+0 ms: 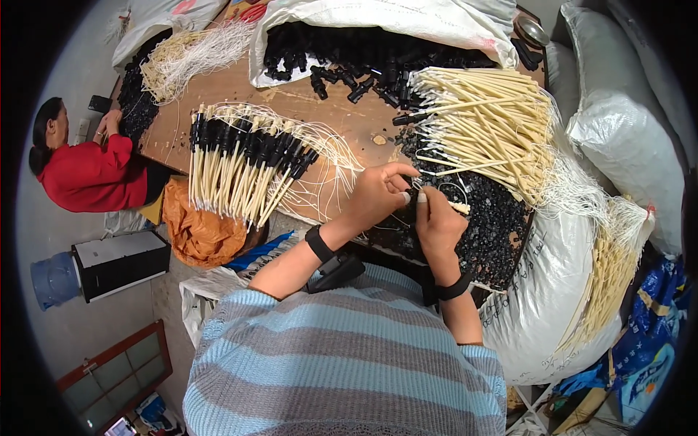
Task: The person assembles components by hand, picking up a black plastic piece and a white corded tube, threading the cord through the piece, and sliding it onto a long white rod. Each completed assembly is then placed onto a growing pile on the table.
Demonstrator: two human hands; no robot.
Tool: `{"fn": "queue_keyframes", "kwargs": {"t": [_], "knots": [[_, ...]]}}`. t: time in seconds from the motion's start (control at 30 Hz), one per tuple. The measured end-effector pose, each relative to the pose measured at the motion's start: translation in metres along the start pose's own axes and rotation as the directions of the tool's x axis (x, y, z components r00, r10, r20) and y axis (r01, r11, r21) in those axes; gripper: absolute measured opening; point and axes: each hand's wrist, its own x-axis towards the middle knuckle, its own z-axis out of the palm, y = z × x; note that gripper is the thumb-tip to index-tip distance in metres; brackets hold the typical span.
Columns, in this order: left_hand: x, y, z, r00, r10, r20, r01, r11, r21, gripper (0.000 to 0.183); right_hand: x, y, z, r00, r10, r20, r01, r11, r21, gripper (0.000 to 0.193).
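My left hand [377, 193] and my right hand [440, 224] meet over the table, fingertips almost touching. A thin white cord [465, 190] loops by my right hand, and both hands seem to pinch it between thumb and fingers. A short cream end [459, 208] sticks out behind my right hand; what it joins is hidden. Beneath lies a heap of small black pieces [486, 236]. Beyond my right hand rests a pile of cream sticks [487, 131] with white cords. Left of my left hand is a row of cream sticks fitted with black sleeves [251, 142].
A white sack [385, 18] spills black tubular parts [360, 89] at the table's far side. Full white sacks [629, 109] crowd the right, one bearing more sticks [607, 269]. At far left a co-worker in red [102, 171] handles black parts beside an orange bag [202, 229].
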Motion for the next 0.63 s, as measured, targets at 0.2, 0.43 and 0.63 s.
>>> {"fn": "queue_keyframes", "kwargs": {"t": [0.2,0.43,0.63], "knots": [[0.002,0.002,-0.008,0.999,-0.029,0.022,0.028,0.999,0.040,0.019,-0.002,-0.006,-0.004,0.995,-0.079,0.065,0.080,0.997,-0.013,0.014],[0.014,0.014,-0.019,0.725,0.672,0.150,-0.670,0.640,0.376,0.033,0.007,-0.004,-0.020,0.874,0.273,0.402,-0.482,0.594,0.645,0.012],[0.002,0.012,-0.019,0.907,0.155,0.390,-0.327,0.845,0.423,0.044,0.010,0.005,-0.034,0.765,0.306,0.566,-0.631,0.188,0.752,0.021]]}}
